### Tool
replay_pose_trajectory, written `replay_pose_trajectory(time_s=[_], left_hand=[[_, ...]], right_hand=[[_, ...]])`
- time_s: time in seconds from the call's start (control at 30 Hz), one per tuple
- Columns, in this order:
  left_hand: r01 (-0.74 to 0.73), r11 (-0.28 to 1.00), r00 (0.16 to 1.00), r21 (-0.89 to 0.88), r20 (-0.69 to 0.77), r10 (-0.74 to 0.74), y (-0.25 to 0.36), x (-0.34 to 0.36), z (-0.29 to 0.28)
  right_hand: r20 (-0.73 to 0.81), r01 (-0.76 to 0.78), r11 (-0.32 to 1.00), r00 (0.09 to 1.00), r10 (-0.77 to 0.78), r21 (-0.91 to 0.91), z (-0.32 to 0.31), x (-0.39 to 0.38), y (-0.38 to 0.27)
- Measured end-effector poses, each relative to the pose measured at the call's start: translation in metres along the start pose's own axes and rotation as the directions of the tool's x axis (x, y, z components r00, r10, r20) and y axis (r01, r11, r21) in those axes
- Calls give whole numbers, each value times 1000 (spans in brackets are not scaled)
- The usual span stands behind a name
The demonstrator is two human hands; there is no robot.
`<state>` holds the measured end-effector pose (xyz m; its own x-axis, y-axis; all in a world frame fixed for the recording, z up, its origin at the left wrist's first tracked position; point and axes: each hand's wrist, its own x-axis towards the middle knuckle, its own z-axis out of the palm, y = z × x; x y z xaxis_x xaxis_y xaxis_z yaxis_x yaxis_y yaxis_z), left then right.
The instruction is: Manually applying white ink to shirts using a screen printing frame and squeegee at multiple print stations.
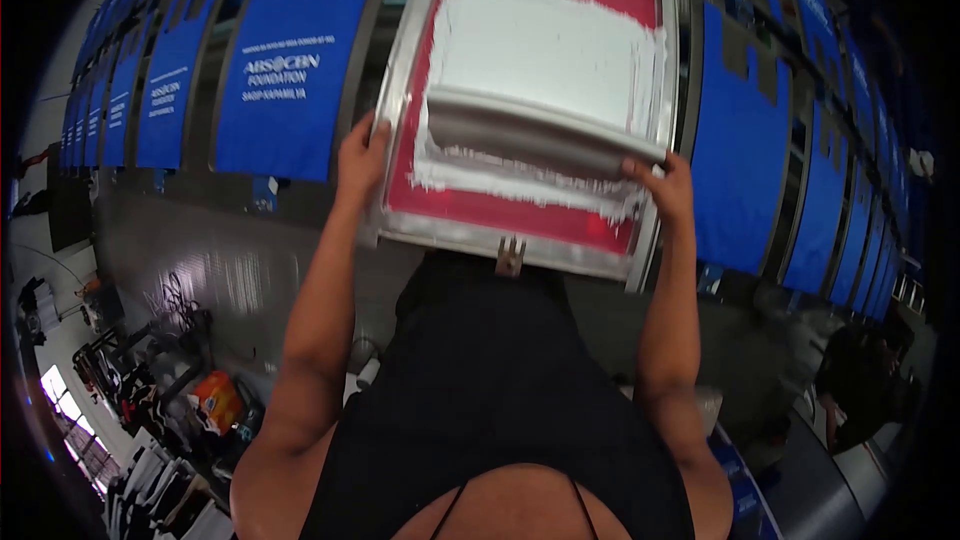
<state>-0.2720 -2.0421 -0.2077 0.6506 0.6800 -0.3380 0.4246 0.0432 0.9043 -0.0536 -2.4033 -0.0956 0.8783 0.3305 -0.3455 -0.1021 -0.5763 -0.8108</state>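
Observation:
A metal-edged screen printing frame (402, 80) lies in front of me, its red mesh (480, 206) bordering a broad, ragged-edged layer of white ink (535, 30). Across the near part of the mesh lies a long grey squeegee (520, 132), tilted, with white ink along its lower edge. My left hand (364, 158) is closed around the frame's left rail. At the squeegee's right end, beside the right rail, my right hand (668, 185) is closed with its fingertips on the squeegee. Whatever lies beneath the screen is hidden.
Blue cut fabric panels (285, 60) with white print line the row to the left. More blue panels (738, 140) stretch away on the right. A small metal clamp (510, 256) sticks out from the frame's near edge. Cluttered goods (215, 400) stand at lower left; a person (865, 380) is at lower right.

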Motion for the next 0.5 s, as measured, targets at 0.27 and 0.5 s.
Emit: replay_pose_trajectory(time_s=[0.27,0.5], left_hand=[[-25,996,1000,-83,-17,24,-20,4,20],[29,990,998,-137,54,-22,-26,3,17]], right_hand=[[48,75,989,995,-82,129,3,5,32],[47,60,988,997,-67,141,5,0,35]])
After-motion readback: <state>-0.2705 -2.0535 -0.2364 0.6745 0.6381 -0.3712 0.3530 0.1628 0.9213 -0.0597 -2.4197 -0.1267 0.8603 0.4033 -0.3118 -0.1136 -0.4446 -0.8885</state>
